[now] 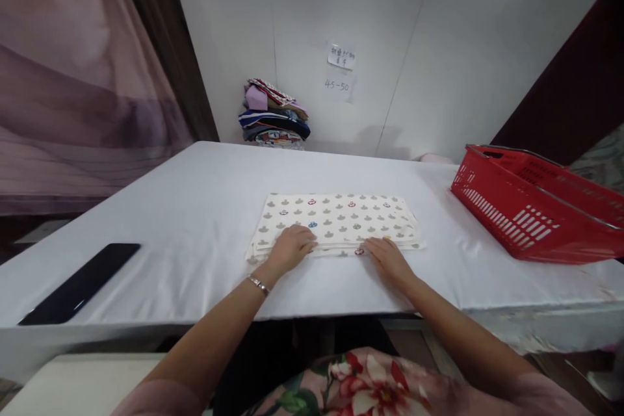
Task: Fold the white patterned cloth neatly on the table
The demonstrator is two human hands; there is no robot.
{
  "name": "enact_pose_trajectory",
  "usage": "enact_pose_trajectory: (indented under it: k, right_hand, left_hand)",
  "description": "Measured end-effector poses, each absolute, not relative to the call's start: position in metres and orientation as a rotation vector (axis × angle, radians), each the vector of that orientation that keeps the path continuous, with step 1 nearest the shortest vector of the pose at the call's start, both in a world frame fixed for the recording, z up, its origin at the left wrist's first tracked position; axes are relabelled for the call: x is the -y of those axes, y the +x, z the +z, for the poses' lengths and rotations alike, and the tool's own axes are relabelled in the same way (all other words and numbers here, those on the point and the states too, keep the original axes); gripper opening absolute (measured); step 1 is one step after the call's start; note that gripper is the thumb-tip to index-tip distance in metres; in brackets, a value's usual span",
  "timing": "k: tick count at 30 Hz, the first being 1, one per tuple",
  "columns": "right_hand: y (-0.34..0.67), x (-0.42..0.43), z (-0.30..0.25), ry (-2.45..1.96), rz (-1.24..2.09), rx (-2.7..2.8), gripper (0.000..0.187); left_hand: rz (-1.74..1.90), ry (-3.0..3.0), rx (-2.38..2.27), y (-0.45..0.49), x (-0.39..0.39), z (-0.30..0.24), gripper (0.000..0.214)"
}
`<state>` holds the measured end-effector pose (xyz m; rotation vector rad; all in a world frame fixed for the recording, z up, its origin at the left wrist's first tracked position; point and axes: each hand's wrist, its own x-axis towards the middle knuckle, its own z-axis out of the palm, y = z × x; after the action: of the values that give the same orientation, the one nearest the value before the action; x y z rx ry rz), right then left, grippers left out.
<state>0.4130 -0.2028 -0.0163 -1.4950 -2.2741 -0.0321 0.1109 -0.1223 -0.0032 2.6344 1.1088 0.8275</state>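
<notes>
A white cloth with small grey, red, blue and green mushroom-like prints [336,214] lies folded in a long rectangle on the white-covered table [195,208]. Several layers show along its near edge, and a corner sticks out at the lower left. My left hand [291,248], with a bracelet on the wrist, rests on the near edge left of the middle, fingers lying over the fabric. To the right, my right hand [389,260] touches the same near edge, its fingers stretched flat on the cloth. Both thumbs are partly hidden.
A red plastic basket [531,214] stands at the table's right side. On the left lies a flat black phone-like slab [80,283]. Folded clothes [274,120] are stacked behind the table's far edge, against the wall. Handwritten paper signs [341,57] hang there.
</notes>
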Motion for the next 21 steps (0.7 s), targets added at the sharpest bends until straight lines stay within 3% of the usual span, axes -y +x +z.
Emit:
enact_pose_trajectory:
  k: [10, 16, 21]
  right_hand:
    - [0.384, 0.168, -0.010, -1.431, 0.106, 2.335, 0.025]
    - [0.387, 0.158, -0.001, -1.435, 0.412, 2.276, 0.025]
    - [0.387, 0.154, 0.004, -1.480, 0.528, 2.249, 0.022]
  left_hand:
    - [0.719, 2.621, -1.236, 0.134, 0.135, -0.008, 0.017]
    - [0.688, 2.472, -1.273, 0.135, 0.131, -0.007, 0.018]
    - [0.539, 2.745, -1.321, 0.139, 0.136, -0.004, 0.024]
